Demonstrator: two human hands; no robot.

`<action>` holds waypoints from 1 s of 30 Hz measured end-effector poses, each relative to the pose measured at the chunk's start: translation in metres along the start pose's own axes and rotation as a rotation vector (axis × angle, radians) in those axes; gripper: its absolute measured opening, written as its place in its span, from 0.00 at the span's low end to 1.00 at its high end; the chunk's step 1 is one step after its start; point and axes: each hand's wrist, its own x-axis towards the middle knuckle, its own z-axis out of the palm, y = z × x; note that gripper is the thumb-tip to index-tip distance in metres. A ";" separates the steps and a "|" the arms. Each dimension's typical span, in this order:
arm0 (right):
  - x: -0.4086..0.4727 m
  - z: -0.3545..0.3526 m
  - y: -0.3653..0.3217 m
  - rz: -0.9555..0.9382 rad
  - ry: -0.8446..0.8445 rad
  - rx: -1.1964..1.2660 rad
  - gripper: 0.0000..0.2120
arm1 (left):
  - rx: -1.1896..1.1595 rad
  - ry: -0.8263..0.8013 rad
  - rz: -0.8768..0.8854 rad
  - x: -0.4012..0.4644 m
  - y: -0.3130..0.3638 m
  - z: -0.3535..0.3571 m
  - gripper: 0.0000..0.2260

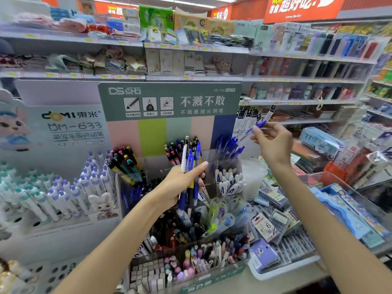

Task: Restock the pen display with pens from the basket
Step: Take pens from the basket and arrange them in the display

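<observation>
While your left hand [184, 183] gripped a bundle of blue-and-white plastic pens [191, 164], your right hand [273, 143] pinched one slim blue pen [257, 126] above the clear display compartment [228, 166].

Blue pen [259, 125], pastel-striped display [161, 134]

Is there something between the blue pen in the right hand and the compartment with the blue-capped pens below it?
Nothing visible does. The right hand pinches the blue pen above the blue-capped pens, with open air between.
</observation>
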 end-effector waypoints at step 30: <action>0.031 0.040 0.008 -0.205 -0.494 -0.985 0.19 | -0.063 -0.023 -0.068 0.011 0.004 0.000 0.04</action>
